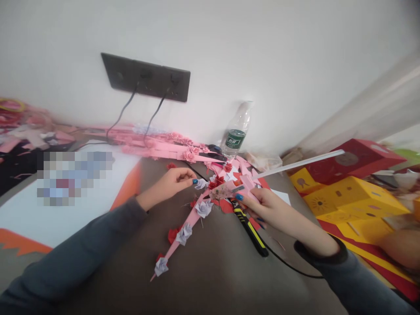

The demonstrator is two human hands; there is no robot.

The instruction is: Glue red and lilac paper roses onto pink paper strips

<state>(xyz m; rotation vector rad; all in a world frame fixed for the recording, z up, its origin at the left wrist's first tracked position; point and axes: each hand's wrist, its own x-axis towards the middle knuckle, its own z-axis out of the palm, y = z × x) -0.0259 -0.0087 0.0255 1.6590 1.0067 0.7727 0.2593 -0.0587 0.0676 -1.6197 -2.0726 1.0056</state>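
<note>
My right hand (262,203) is wrapped round a pink hot glue gun (234,188), its nozzle pointing left. A long white glue stick (302,163) sticks out of the gun's back end. My left hand (175,180) is closed, thumb and fingers pinching a pale lilac paper flower (200,184) just left of the nozzle. Below both hands runs a narrow pink tapering paper strip (192,216) on the table. Along it sit lilac paper flowers (184,234) and red paper flowers (173,236). I cannot see whether the nozzle touches the pinched flower.
A black-and-yellow utility knife (251,229) lies below the glue gun, near a black cable (292,269). A plastic bottle (236,131) stands by the wall. Yellow boxes (354,197) and a red box (357,159) are at right. White paper (19,214) lies left; pink strips (157,146) line the back.
</note>
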